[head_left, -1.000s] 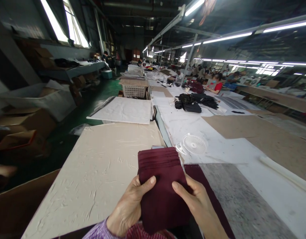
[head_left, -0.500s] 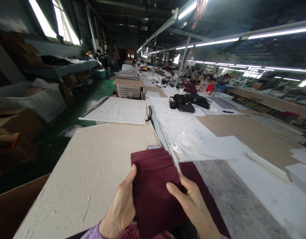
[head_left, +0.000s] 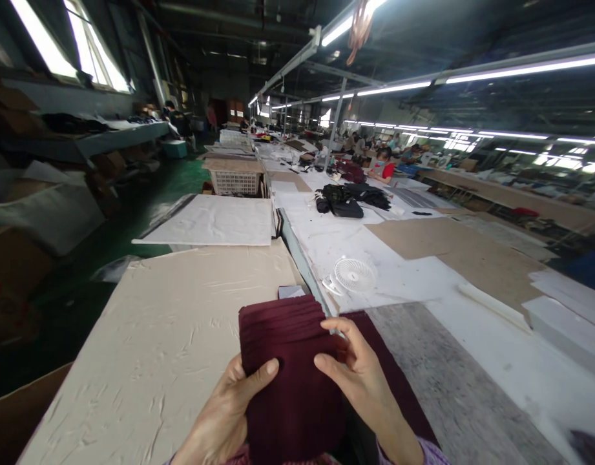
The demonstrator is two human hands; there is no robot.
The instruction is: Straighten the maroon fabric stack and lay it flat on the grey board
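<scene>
A stack of dark maroon fabric pieces [head_left: 287, 349] is held upright in front of me over the table edge. My left hand [head_left: 224, 413] grips its left side, thumb laid across the front. My right hand [head_left: 360, 381] holds the right edge, thumb on the front and index finger curled over the side. Another maroon piece [head_left: 394, 374] lies flat on the table beneath my right hand.
A cream paper-covered board [head_left: 181, 323] lies to the left. A small white fan [head_left: 353, 276] lies on the white table beyond the stack. Black garments [head_left: 348, 199] and a white basket [head_left: 234, 183] sit farther back. People work at distant tables; white boards [head_left: 563, 316] lie at right.
The view has swung right and everything shifted left. My left thumb returned to the stack's front. My right index finger has risen and curled over the stack's right edge.
</scene>
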